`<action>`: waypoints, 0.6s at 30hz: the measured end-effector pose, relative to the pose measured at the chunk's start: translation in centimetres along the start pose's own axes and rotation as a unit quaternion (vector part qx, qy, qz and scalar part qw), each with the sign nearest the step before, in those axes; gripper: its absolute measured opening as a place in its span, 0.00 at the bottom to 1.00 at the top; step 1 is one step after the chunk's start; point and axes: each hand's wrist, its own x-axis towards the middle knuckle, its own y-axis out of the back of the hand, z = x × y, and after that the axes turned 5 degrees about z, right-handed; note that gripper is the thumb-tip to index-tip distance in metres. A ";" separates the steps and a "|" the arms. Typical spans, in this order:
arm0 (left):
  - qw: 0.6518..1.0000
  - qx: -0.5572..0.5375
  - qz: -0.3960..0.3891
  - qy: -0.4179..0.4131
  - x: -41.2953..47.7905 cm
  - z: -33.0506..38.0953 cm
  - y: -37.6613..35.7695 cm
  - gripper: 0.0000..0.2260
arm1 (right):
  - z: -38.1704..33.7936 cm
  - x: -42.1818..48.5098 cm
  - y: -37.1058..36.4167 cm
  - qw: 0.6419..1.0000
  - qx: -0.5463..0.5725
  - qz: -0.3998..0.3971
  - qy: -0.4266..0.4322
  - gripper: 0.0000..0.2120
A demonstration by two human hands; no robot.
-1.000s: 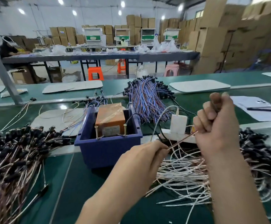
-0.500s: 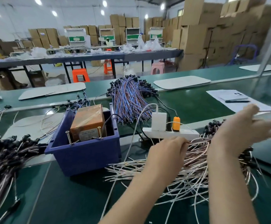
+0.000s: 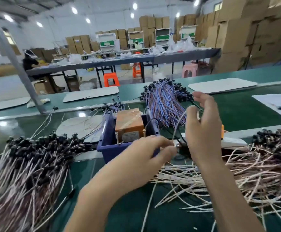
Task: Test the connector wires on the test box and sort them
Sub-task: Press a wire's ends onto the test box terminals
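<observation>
The test box (image 3: 129, 124), orange-brown with two metal posts at its front, sits in a blue bin (image 3: 106, 148). My left hand (image 3: 149, 151) is just in front of the bin's right corner and pinches the lower end of one pale connector wire (image 3: 178, 124). The wire arcs up to my right hand (image 3: 203, 131), which is raised right of the bin. Its thumb grips the wire's upper end, and the other fingers are spread. A heap of wires with black connectors (image 3: 35, 161) lies on the left. A looser pile (image 3: 262, 164) lies on the right.
A bundle of blue-purple wires (image 3: 164, 101) lies behind the bin. A white power strip (image 3: 233, 141) with an orange plug (image 3: 222, 129) sits behind my right hand. Papers (image 3: 277, 102) lie at far right. A grey post (image 3: 19, 67) stands at the back left.
My right hand came back from the right pile and rose beside the bin with a wire. My left hand lifted off the pile toward the bin's corner. The view swung left.
</observation>
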 end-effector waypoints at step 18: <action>0.808 0.277 0.160 0.494 -6.5 -14.8 7.3 0.15 | -1.4 -5.0 -5.5 0.985 -0.084 -0.144 0.048 0.13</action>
